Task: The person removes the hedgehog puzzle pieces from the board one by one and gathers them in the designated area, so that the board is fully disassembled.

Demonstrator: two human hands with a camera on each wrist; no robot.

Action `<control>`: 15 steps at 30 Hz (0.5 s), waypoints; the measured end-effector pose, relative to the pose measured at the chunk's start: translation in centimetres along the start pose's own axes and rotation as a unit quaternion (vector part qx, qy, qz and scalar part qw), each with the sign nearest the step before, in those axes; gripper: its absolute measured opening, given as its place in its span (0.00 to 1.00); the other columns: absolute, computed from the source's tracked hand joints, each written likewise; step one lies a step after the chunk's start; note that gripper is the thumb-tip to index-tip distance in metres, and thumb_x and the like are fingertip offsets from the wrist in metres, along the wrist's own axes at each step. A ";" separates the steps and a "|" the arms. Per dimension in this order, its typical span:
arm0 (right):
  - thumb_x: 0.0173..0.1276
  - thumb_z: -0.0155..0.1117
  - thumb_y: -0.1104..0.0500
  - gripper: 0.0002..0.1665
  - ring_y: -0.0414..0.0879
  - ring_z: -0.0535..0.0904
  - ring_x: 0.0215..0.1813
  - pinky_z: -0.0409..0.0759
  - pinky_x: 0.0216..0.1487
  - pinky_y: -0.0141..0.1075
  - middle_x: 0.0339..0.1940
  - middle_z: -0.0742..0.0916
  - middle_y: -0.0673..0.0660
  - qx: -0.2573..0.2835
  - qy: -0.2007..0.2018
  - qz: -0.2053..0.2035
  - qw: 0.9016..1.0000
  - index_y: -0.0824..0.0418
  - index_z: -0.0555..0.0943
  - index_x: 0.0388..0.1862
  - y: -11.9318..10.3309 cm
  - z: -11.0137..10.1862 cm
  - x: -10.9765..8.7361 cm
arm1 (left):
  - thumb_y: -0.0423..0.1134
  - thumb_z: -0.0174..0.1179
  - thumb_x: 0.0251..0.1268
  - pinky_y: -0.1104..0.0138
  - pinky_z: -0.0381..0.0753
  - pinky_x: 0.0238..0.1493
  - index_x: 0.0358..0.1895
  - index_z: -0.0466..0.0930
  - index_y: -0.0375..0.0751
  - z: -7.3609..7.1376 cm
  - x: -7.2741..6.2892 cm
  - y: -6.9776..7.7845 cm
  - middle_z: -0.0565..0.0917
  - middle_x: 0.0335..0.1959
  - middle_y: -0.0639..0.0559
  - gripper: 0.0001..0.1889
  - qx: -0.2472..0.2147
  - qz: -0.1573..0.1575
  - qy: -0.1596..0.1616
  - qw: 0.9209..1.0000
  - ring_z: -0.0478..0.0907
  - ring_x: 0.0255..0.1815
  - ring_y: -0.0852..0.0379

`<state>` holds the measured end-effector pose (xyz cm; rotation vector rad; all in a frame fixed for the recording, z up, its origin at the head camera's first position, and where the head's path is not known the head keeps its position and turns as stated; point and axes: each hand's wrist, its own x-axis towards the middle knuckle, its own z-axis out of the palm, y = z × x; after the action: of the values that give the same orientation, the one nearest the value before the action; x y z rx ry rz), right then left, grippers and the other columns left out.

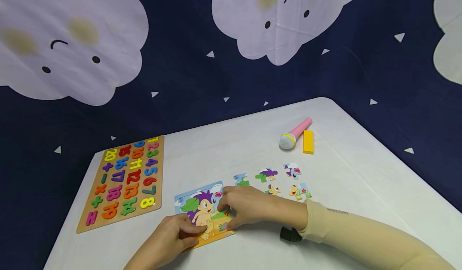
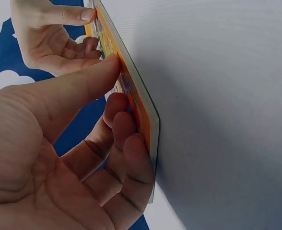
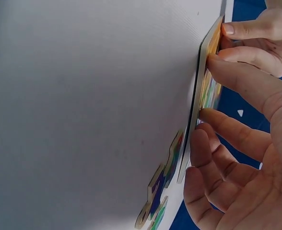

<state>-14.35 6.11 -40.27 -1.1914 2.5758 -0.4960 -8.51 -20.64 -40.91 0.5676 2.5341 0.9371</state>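
A jigsaw board (image 1: pixel 207 195) with a purple-spiked hedgehog picture lies flat on the white table. My left hand (image 1: pixel 167 238) rests at its near left side. In the left wrist view the left thumb and bent fingers touch the face and lower border of the board (image 2: pixel 126 72). From the right, my right hand (image 1: pixel 249 206) reaches over the board, thumb at its right edge and forefinger on the picture. The right wrist view shows those fingertips spread along the board's edge (image 3: pixel 198 91). Several loose puzzle pieces (image 1: pixel 267 174) lie beyond and beside the right hand, some partly hidden by it.
On the left lies a wooden number board (image 1: pixel 124 177) with coloured digits. A pink toy microphone (image 1: pixel 296 133) and a yellow block (image 1: pixel 308 142) sit at the back right. A dark object (image 1: pixel 290 234) shows under the right wrist. A dark blue cloth (image 1: pixel 187 81) with clouds hangs behind.
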 end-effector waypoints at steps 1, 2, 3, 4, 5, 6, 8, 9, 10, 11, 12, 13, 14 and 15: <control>0.60 0.86 0.44 0.28 0.31 0.72 0.37 0.76 0.43 0.26 0.44 0.85 0.45 0.000 0.000 0.000 1.000 0.51 0.91 0.58 0.0 0.0 0.0 | 0.35 0.76 0.65 0.71 0.72 0.30 0.54 0.94 0.51 0.0 0.0 0.0 0.81 0.32 0.61 0.15 0.001 0.000 0.000 1.000 0.68 0.30 0.69; 0.60 0.86 0.44 0.29 0.31 0.72 0.38 0.76 0.43 0.27 0.45 0.85 0.45 0.000 -0.001 0.001 1.000 0.51 0.91 0.58 -0.1 0.0 0.0 | 0.35 0.76 0.65 0.71 0.72 0.30 0.54 0.94 0.51 0.0 0.0 0.0 0.81 0.32 0.61 0.14 0.002 -0.003 -0.001 1.000 0.68 0.30 0.69; 0.60 0.86 0.44 0.29 0.31 0.72 0.38 0.77 0.44 0.27 0.45 0.85 0.45 0.000 -0.001 0.001 1.000 0.51 0.91 0.59 -0.1 0.0 0.0 | 0.35 0.76 0.65 0.71 0.72 0.30 0.53 0.94 0.51 0.0 0.0 0.0 0.81 0.32 0.61 0.14 0.003 -0.007 -0.002 1.000 0.68 0.30 0.68; 0.60 0.86 0.44 0.29 0.31 0.73 0.39 0.77 0.45 0.27 0.46 0.86 0.45 0.000 -0.002 0.001 1.000 0.50 0.91 0.59 -0.1 0.1 0.1 | 0.35 0.76 0.65 0.71 0.72 0.30 0.53 0.94 0.51 0.0 0.1 0.0 0.82 0.32 0.61 0.14 0.004 -0.013 -0.003 1.000 0.69 0.30 0.68; 0.61 0.86 0.44 0.29 0.30 0.73 0.40 0.77 0.46 0.27 0.47 0.86 0.45 0.000 -0.003 0.001 1.000 0.50 0.91 0.60 -0.1 0.1 0.1 | 0.35 0.76 0.65 0.71 0.72 0.30 0.53 0.94 0.52 0.0 0.1 0.1 0.82 0.32 0.61 0.14 0.004 -0.017 -0.004 1.000 0.69 0.30 0.68; 0.61 0.85 0.44 0.29 0.31 0.73 0.40 0.77 0.46 0.27 0.47 0.86 0.44 0.000 -0.004 0.000 1.000 0.50 0.91 0.60 -0.2 0.1 0.1 | 0.35 0.76 0.65 0.71 0.73 0.30 0.53 0.94 0.52 -0.1 0.1 0.1 0.83 0.33 0.61 0.14 0.006 -0.021 -0.006 1.000 0.69 0.30 0.68; 0.61 0.85 0.44 0.29 0.31 0.73 0.40 0.77 0.46 0.28 0.46 0.86 0.44 -0.002 -0.006 0.001 1.000 0.49 0.91 0.60 -0.2 0.2 0.2 | 0.35 0.75 0.65 0.71 0.72 0.30 0.53 0.94 0.51 -0.1 0.1 0.0 0.83 0.32 0.61 0.14 0.004 -0.020 -0.007 1.000 0.69 0.30 0.68; 0.61 0.85 0.44 0.29 0.31 0.73 0.40 0.77 0.46 0.28 0.46 0.85 0.44 -0.003 -0.007 0.000 1.000 0.49 0.90 0.60 -0.2 0.2 0.2 | 0.35 0.75 0.65 0.71 0.72 0.30 0.53 0.94 0.51 0.0 0.1 0.0 0.84 0.32 0.61 0.14 0.003 -0.019 -0.007 1.000 0.69 0.30 0.68; 0.61 0.85 0.44 0.29 0.31 0.73 0.40 0.78 0.46 0.28 0.46 0.85 0.44 -0.005 -0.007 0.000 1.000 0.49 0.91 0.60 -0.2 0.2 0.2 | 0.35 0.75 0.65 0.71 0.72 0.30 0.53 0.94 0.50 0.0 0.1 0.0 0.84 0.32 0.62 0.14 0.002 -0.015 -0.007 1.000 0.68 0.30 0.69; 0.61 0.85 0.44 0.29 0.31 0.74 0.40 0.78 0.46 0.28 0.46 0.85 0.43 -0.006 -0.007 -0.001 1.000 0.49 0.91 0.60 -0.2 0.3 0.2 | 0.35 0.75 0.66 0.71 0.72 0.30 0.53 0.94 0.50 0.0 0.1 0.0 0.84 0.32 0.62 0.14 0.002 -0.013 -0.006 1.000 0.68 0.30 0.69; 0.60 0.86 0.44 0.29 0.31 0.74 0.41 0.78 0.46 0.28 0.45 0.85 0.43 -0.007 -0.006 -0.001 1.000 0.49 0.91 0.60 -0.2 0.3 0.2 | 0.35 0.75 0.66 0.71 0.71 0.29 0.53 0.94 0.50 0.0 0.1 -0.1 0.84 0.31 0.63 0.13 0.000 -0.009 -0.004 1.000 0.68 0.30 0.69; 0.60 0.86 0.44 0.29 0.31 0.74 0.41 0.78 0.47 0.28 0.45 0.85 0.43 -0.008 -0.005 -0.001 1.000 0.49 0.91 0.59 -0.3 0.3 0.2 | 0.36 0.75 0.66 0.71 0.71 0.29 0.52 0.94 0.50 0.1 0.1 0.0 0.83 0.30 0.63 0.13 -0.002 -0.008 -0.003 1.000 0.68 0.30 0.70; 0.59 0.86 0.44 0.29 0.31 0.74 0.41 0.79 0.47 0.28 0.45 0.85 0.43 -0.009 -0.003 -0.002 1.000 0.49 0.91 0.58 -0.3 0.3 0.2 | 0.36 0.75 0.66 0.71 0.70 0.29 0.52 0.94 0.51 0.1 0.2 0.0 0.83 0.30 0.63 0.13 -0.003 -0.008 -0.002 1.000 0.67 0.30 0.70; 0.59 0.86 0.44 0.28 0.30 0.75 0.42 0.79 0.48 0.28 0.46 0.85 0.43 -0.009 -0.001 -0.002 1.000 0.49 0.91 0.58 -0.3 0.3 0.2 | 0.36 0.75 0.66 0.71 0.70 0.30 0.52 0.94 0.51 0.1 0.2 0.0 0.83 0.30 0.64 0.13 -0.003 -0.008 0.000 1.000 0.67 0.30 0.70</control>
<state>-14.10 5.71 -40.47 -1.2039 2.5810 -0.4722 -8.59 -20.52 -41.03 0.5437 2.5325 0.9377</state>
